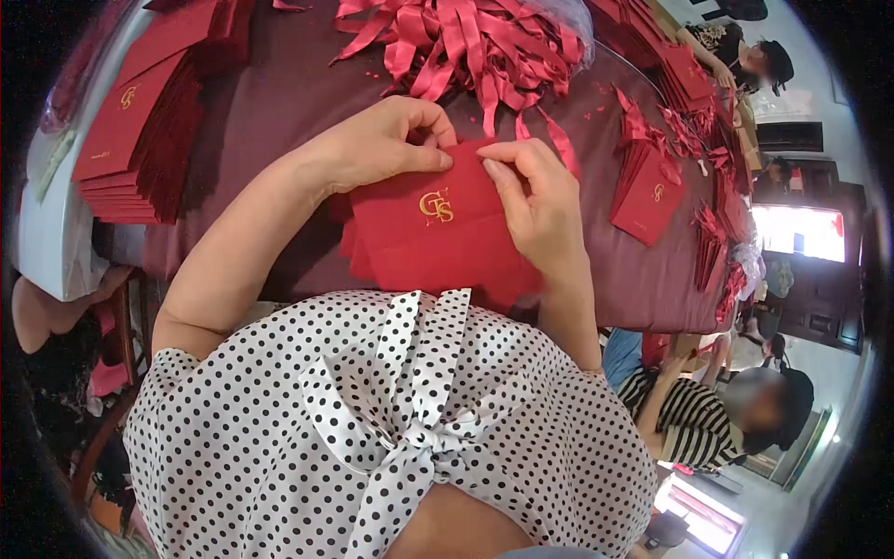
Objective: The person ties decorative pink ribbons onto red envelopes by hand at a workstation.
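A red paper bag (424,238) with gold lettering lies flat in front of me, over more red bags that show beneath its left side. My left hand (396,140) pinches its top edge left of the middle, thumb on the front. Close beside it, my right hand (540,200) grips the same edge between thumb and fingers. The fingertips of both hands nearly meet there. Just beyond them spreads a heap of shiny red ribbons (466,51), with loose ends reaching toward my right hand.
Tall stacks of red bags (140,140) stand on the left of the dark red tablecloth (270,102). To the right lie bags with ribbons (649,191). A person in a striped shirt (694,415) sits at the right, another person (736,56) farther off.
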`<action>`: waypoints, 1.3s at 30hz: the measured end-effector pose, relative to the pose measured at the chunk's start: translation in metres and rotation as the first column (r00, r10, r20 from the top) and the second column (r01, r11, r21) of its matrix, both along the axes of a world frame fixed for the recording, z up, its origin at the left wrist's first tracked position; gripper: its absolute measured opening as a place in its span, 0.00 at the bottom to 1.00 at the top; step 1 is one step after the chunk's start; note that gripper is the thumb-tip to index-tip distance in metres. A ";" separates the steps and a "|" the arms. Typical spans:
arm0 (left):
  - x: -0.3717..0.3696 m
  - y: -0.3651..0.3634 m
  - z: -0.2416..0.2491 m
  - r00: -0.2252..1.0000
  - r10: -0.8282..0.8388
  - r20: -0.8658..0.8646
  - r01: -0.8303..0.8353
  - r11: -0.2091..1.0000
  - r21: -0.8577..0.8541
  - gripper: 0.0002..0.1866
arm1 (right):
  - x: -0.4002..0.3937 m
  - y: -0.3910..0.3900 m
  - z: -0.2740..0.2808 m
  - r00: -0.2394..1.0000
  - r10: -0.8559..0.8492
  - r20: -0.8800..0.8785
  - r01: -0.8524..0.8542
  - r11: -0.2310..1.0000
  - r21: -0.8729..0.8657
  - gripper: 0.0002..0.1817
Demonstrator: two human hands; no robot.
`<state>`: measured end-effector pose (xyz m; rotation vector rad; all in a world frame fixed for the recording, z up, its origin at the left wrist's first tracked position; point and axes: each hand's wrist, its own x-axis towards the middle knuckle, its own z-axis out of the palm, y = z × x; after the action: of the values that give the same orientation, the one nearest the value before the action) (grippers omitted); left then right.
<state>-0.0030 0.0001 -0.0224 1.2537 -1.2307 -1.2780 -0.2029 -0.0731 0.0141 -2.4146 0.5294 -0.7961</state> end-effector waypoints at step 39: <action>0.005 -0.002 -0.001 0.964 -0.040 -0.264 0.057 0.997 0.056 0.05 | 0.020 0.016 0.026 0.938 0.035 -0.344 -0.195 0.875 -0.443 0.03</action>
<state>0.0018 -0.0016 -0.0234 1.0626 -1.0422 -1.4773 -0.1828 -0.0567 0.0401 -3.0321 0.3286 -0.5119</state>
